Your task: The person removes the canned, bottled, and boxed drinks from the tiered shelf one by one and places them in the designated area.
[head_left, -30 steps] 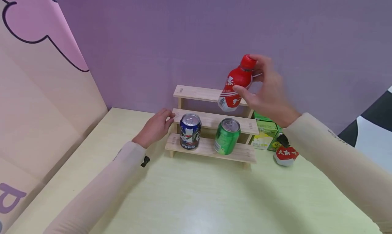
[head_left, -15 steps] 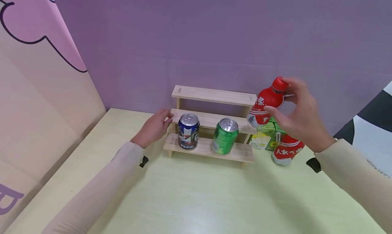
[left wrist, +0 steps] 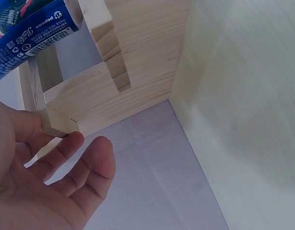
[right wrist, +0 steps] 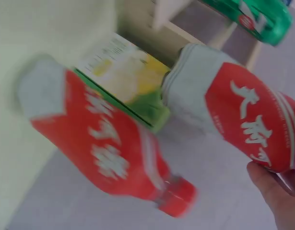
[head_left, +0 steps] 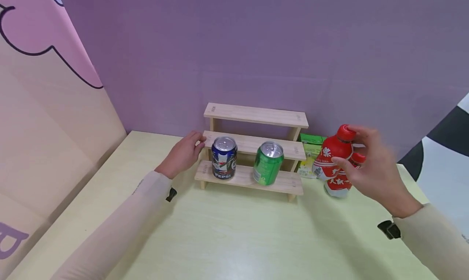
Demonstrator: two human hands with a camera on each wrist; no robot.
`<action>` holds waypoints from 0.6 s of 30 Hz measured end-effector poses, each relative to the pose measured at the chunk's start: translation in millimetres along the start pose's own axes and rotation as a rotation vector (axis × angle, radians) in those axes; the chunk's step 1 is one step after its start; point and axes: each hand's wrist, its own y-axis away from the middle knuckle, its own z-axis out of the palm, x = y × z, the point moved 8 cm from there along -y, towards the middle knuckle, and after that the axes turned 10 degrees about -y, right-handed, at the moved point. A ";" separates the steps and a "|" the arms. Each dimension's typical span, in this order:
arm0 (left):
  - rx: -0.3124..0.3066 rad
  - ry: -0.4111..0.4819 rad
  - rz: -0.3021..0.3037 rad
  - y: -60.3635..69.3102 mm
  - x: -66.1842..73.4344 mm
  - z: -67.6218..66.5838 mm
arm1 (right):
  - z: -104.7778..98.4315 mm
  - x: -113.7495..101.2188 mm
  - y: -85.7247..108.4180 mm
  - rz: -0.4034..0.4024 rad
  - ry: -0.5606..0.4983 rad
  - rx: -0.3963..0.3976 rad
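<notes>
My right hand [head_left: 379, 172] pinches a red and white plastic bottle [head_left: 331, 156] near its cap, holding it tilted above the table's right side. A second red and white bottle [right wrist: 106, 143] stands on the table just behind it, partly hidden in the head view. My left hand [head_left: 183, 154] grips the left end of the middle board of a three-step wooden display shelf [head_left: 256, 114]. On the lowest step stand a blue Pepsi can [head_left: 224, 162] and a green can [head_left: 269, 164].
Green and yellow drink cartons [head_left: 310, 143] stand right of the shelf, partly hidden by the held bottle. A purple wall [head_left: 238, 48] rises behind the shelf, and a light panel [head_left: 55, 109] borders the table on the left.
My right hand has carried the bottle away from above the top step, down and to the right, in front of the standing bottle. My left hand stays at the shelf.
</notes>
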 end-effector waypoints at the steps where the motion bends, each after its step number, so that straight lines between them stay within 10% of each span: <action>1: 0.000 0.001 -0.001 0.0 0.0 -0.7 | 3.8 4.1 3.7 0.012 -0.012 -0.014; 18: 0.000 0.003 0.006 0.7 -0.5 -2.4 | 60.0 55.5 39.2 0.157 -0.133 -0.014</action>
